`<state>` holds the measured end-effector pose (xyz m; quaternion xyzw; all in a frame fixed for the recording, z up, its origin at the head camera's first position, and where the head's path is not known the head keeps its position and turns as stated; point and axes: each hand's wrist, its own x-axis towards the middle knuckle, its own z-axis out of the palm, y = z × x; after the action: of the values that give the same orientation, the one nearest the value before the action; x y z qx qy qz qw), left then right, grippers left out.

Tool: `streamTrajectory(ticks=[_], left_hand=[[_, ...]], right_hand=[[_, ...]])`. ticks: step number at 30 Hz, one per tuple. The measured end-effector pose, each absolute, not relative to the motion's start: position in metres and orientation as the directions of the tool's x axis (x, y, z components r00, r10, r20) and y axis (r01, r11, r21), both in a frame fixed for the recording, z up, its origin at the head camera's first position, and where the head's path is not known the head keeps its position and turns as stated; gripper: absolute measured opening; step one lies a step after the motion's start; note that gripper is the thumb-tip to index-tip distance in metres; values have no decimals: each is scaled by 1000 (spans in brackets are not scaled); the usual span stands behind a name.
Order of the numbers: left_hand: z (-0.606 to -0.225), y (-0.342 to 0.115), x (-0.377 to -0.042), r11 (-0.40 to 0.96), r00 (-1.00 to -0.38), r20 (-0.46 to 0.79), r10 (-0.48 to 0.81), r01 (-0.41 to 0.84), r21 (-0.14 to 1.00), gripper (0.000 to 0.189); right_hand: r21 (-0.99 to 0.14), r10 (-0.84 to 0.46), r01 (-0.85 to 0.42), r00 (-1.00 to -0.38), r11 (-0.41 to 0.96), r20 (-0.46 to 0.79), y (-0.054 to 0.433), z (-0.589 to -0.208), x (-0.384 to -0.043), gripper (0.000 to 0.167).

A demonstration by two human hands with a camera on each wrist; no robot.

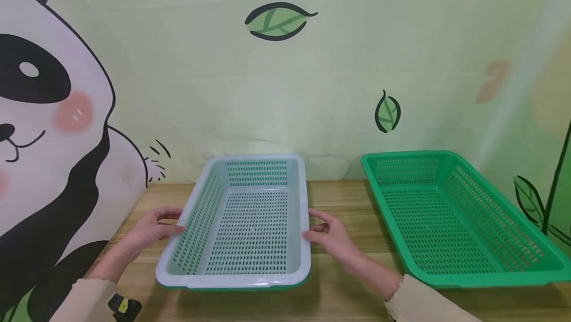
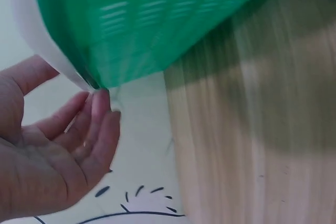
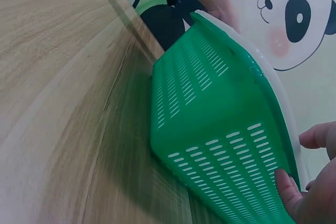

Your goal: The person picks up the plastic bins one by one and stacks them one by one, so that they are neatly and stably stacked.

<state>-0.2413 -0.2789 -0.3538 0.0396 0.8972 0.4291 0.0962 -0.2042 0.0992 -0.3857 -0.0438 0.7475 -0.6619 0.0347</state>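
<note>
The left hand [image 1: 156, 228] and right hand [image 1: 333, 240] pinch the opposite long rims of a white perforated basket [image 1: 253, 235], likely to balance it; it nests in a green basket [image 3: 220, 116] toward the table [image 1: 336, 304]'s left edge. Another green perforated basket [image 1: 439, 228] sits rightward, apart, leaving space for the right hand.

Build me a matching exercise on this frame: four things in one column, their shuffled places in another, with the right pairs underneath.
1. white basket
2. separate green basket
3. left hand
4. right hand

A. at the white basket's right side, head view
B. nested in a lower green basket
C. at the white basket's left side, head view
D. far right in the head view, untouched

Pairs: 1-B, 2-D, 3-C, 4-A
</note>
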Motion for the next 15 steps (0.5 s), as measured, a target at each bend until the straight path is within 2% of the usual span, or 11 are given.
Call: streamTrajectory(ticks=[8, 15], left_hand=[[-331, -265, -248, 672, -986, -88, 140, 30, 740, 56], [-305, -239, -257, 683, -978, -78, 194, 78, 726, 59]], right_hand=[[-987, -73, -52, -996, 153, 41, 111, -380, -207, 52], [-968, -134, -92, -989, 232, 62, 132, -361, -207, 52]])
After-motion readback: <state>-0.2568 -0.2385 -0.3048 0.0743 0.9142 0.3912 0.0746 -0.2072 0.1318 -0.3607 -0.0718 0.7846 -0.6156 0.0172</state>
